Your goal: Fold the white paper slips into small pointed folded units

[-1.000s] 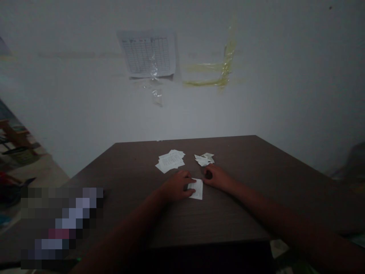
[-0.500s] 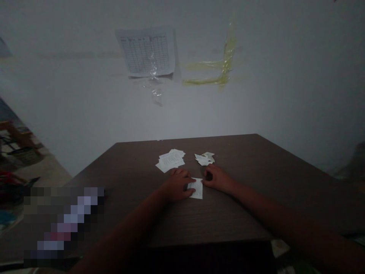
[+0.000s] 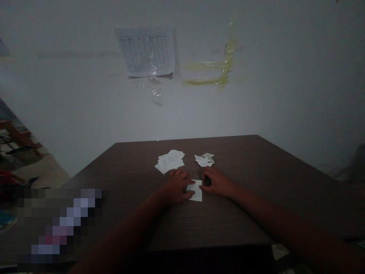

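A small printed paper slip [image 3: 196, 195] lies flat on the brown table. My left hand [image 3: 177, 186] rests palm down at its left side, thumb and index finger spread apart on the slip. At the right edge of the slip, my right hand [image 3: 215, 182] is curled, with thumb and fingertips bent in against the paper. Just beyond my right hand lies a small heap of folded slips [image 3: 204, 160]. Farther left, past my left hand, is a loose pile of flat printed papers [image 3: 170, 161].
The brown table [image 3: 128, 167] meets a pale wall [image 3: 285, 76]. On the wall are a printed sheet [image 3: 148, 53] and yellowish tape [image 3: 209, 81]. A pixelated, blurred-out area [image 3: 67, 220] covers the table's left side. Clutter stands on the floor at far left.
My right hand has shifted slightly down and left, its fingertips closer on the slip's right edge. My left hand stays on the slip. The piles are unchanged.
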`<action>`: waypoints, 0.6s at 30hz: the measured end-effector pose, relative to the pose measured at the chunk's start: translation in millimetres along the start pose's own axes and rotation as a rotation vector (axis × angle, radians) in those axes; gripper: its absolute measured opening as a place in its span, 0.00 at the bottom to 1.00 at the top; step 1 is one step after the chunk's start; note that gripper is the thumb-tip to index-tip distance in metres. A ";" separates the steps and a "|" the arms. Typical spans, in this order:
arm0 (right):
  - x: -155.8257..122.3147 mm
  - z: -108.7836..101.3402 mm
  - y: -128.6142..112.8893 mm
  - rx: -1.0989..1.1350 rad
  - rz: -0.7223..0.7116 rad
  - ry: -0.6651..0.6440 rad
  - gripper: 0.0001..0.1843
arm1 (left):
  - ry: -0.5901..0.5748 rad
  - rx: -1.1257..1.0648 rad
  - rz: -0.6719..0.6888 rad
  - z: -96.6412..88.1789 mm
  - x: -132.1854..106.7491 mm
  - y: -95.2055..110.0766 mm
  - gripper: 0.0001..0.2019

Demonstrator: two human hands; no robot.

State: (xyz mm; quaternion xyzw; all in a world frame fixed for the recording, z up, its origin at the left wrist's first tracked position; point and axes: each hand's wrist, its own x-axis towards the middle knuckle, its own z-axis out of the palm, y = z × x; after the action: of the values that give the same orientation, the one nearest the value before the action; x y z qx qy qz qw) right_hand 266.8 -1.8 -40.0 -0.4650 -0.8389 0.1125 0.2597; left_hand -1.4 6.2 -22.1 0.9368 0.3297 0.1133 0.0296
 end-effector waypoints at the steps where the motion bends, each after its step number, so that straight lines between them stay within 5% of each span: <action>1: -2.0 -2.1 -2.9 0.007 -0.035 -0.020 0.14 | 0.002 0.000 0.001 0.3 -0.5 0.0 0.20; 8: -8.6 0.7 -9.5 0.041 -0.215 -0.121 0.16 | 0.025 0.015 0.001 4.3 -2.6 -2.2 0.21; 18: -10.5 6.0 -3.1 0.108 -0.258 -0.165 0.24 | 0.054 0.000 0.011 6.3 -3.8 -2.5 0.21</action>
State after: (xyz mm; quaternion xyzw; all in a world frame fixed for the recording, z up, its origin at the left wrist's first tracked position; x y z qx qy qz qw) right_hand 265.8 -12.0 -47.2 -0.3281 -0.9028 0.1610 0.2265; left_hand -4.3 5.9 -29.3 0.9352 0.3252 0.1387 0.0201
